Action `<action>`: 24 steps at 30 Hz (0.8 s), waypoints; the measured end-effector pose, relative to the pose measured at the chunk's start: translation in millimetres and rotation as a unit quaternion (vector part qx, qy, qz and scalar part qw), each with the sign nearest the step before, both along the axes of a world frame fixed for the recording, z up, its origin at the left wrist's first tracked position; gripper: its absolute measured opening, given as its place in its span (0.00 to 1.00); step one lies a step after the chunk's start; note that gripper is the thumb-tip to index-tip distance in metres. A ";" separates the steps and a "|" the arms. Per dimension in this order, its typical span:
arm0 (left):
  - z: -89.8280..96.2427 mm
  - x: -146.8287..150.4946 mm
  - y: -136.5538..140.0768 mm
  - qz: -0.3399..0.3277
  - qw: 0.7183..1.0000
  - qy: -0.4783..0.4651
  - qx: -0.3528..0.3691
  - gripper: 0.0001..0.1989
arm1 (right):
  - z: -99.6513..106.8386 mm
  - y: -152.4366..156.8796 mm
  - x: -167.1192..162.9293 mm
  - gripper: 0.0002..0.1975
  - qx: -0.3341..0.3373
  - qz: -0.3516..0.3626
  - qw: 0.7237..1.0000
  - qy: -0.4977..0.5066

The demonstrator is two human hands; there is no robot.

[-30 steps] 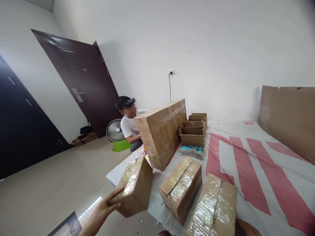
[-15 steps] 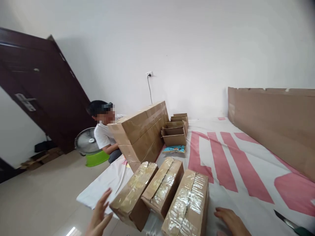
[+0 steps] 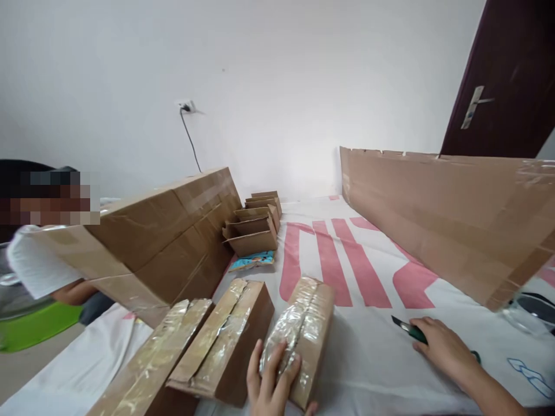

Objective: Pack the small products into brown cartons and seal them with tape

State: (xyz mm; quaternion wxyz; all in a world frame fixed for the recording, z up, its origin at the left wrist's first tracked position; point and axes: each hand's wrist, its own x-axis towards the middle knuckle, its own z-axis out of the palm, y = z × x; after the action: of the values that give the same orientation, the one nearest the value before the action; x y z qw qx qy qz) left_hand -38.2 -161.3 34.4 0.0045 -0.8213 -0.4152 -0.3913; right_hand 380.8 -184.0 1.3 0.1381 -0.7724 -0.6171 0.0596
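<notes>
My left hand [image 3: 275,384] rests with spread fingers on the near end of a taped cardboard box [image 3: 303,329], the rightmost of three in a row. To its left lie the middle taped box [image 3: 228,341] and the left taped box [image 3: 154,364], both sealed with shiny clear tape. Over on the right, my right hand [image 3: 442,346] is closed around the green handle of a utility knife [image 3: 405,327]. The blade points left toward the boxes, and the knife is low over the cloth.
Open small cartons [image 3: 254,231] line the wall side behind a blue packet [image 3: 252,261]. A large cardboard block [image 3: 173,237] stands at left, with a person [image 3: 43,260] behind it. A tall cardboard panel [image 3: 420,214] borders the right. A clear round container [image 3: 526,312] sits at far right.
The view has turned right. My left hand has gone from beside the left box onto the rightmost box, which now sits apart from the others. My right hand has taken hold of the utility knife.
</notes>
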 end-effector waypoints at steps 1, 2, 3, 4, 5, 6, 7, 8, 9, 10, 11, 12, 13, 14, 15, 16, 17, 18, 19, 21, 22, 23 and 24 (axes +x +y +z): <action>10.8 3.1 6.2 -0.062 0.998 0.011 -0.009 0.26 | -1.5 -2.0 -0.4 0.17 0.008 0.011 1.000 0.009; 21.5 4.2 12.4 -0.116 0.993 0.015 -0.024 0.23 | -3.3 -3.2 -0.3 0.17 0.015 0.022 1.000 0.014; 30.7 3.9 18.1 -0.154 0.987 0.015 -0.042 0.20 | -5.2 -3.6 0.5 0.17 0.020 0.029 0.999 0.015; 37.6 2.8 23.0 -0.171 0.984 0.011 -0.057 0.18 | -6.7 -3.1 2.0 0.18 0.023 0.029 0.999 0.014; 41.3 1.5 26.9 -0.166 0.984 0.003 -0.066 0.19 | -7.4 -1.8 3.8 0.20 0.023 0.024 0.999 0.013; 41.5 0.3 29.4 -0.148 0.986 -0.007 -0.070 0.21 | -6.4 0.2 5.7 0.22 0.026 0.012 0.999 0.013; 38.0 -0.1 30.6 -0.127 0.989 -0.016 -0.075 0.22 | -3.0 2.8 6.9 0.24 0.035 -0.004 0.999 0.015; 31.2 0.3 30.3 -0.110 0.990 -0.026 -0.084 0.22 | 3.3 5.8 6.8 0.25 0.051 -0.020 0.998 0.017; 21.8 1.9 28.8 -0.102 0.989 -0.040 -0.095 0.21 | 13.0 8.8 4.9 0.26 0.077 -0.031 0.996 0.022; 10.6 4.6 26.3 -0.096 0.988 -0.056 -0.107 0.19 | 26.2 11.7 0.5 0.26 0.108 -0.035 0.993 0.030; -1.2 8.5 23.0 -0.088 0.987 -0.072 -0.118 0.19 | 42.6 14.1 -6.7 0.26 0.141 -0.031 0.989 0.040; -12.6 13.2 19.2 -0.073 0.986 -0.089 -0.121 0.19 | 61.4 16.1 -16.7 0.26 0.166 -0.012 0.985 0.052; -22.6 18.6 15.3 -0.054 0.986 -0.103 -0.117 0.19 | 81.7 17.5 -29.3 0.25 0.182 0.009 0.981 0.063; -30.7 24.2 11.4 -0.032 0.987 -0.112 -0.108 0.19 | 102.3 18.6 -44.1 0.25 0.170 0.054 0.981 0.071; -36.4 29.8 7.9 -0.009 0.988 -0.116 -0.098 0.19 | 122.1 19.4 -60.5 0.25 0.142 0.114 0.981 0.073; -39.8 35.0 5.0 0.010 0.989 -0.114 -0.089 0.18 | 139.8 20.3 -77.7 0.26 0.112 0.174 0.976 0.064; -41.3 39.6 2.6 0.023 0.991 -0.109 -0.078 0.18 | 154.8 21.3 -94.9 0.28 0.068 0.232 0.969 0.042; -41.3 43.4 1.0 0.032 0.992 -0.103 -0.070 0.18 | 166.7 22.6 -111.7 0.30 0.036 0.276 0.960 0.008; -40.4 46.4 -0.1 0.037 0.992 -0.098 -0.065 0.18 | 175.3 24.3 -127.3 0.32 0.012 0.313 0.949 -0.027; -38.1 49.8 -0.7 0.037 0.993 -0.096 -0.059 0.18 | 184.6 28.9 -153.9 0.34 -0.006 0.361 0.929 -0.083; -37.4 50.4 -0.6 0.034 0.993 -0.097 -0.058 0.19 | 186.4 31.7 -164.7 0.33 -0.004 0.377 0.921 -0.101; -37.0 50.5 -0.3 0.031 0.993 -0.099 -0.056 0.19 | 187.1 34.7 -173.7 0.31 0.000 0.388 0.914 -0.115; -37.0 50.1 0.0 0.031 0.993 -0.098 -0.054 0.19 | 187.2 37.7 -181.0 0.29 0.004 0.395 0.910 -0.128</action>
State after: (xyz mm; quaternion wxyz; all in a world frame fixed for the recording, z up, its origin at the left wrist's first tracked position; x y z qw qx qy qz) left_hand 12.0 -161.3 -2.6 -0.0683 -0.7646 -0.4591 -0.4470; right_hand 199.7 -146.3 188.5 0.0265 -0.4659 -0.8844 0.0074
